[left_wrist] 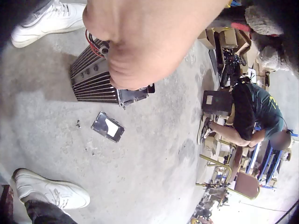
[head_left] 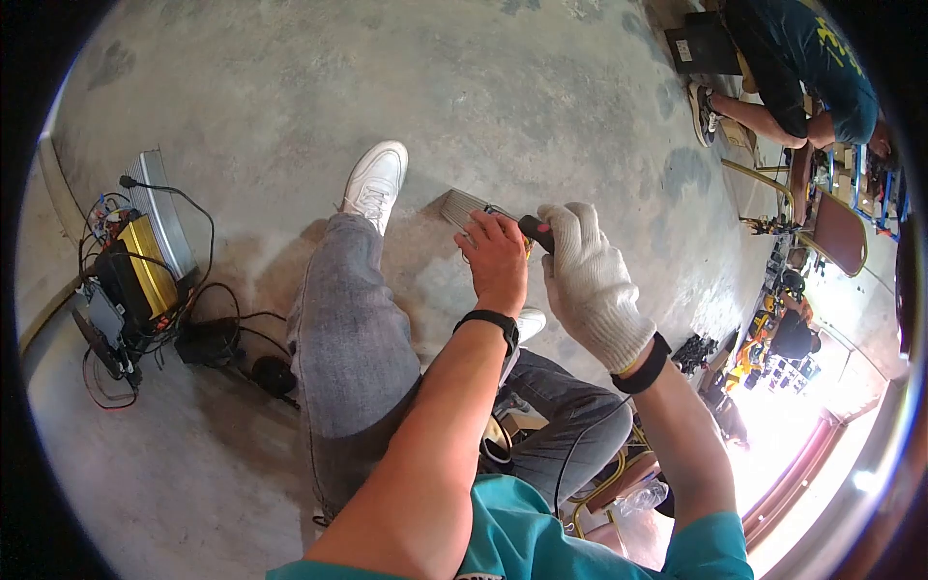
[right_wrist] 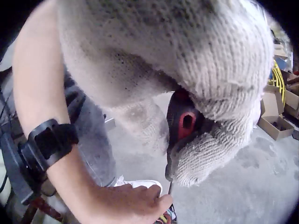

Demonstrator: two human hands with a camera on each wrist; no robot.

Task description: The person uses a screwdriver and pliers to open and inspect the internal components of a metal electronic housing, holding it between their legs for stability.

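on the concrete floor (left_wrist: 154, 158) sits the box (left_wrist: 93, 77), grey metal with close parallel fins, between white shoes (left_wrist: 53, 193); its fins run crosswise in the left wrist view, the left hand (head_left: 498, 261) hiding its full long axis. that bare hand bends over one end; whether it pinches anything cannot be told. the gloved right hand (head_left: 590, 275) grips a black-and-red screwdriver (right_wrist: 175, 116), pointing down toward coloured wires (right_wrist: 164, 217) in the right wrist view. only the left wrist view shows a white-labelled cover (left_wrist: 107, 127) near the box.

Black box (head_left: 710, 46) beside a bent-over person (head_left: 833, 82)
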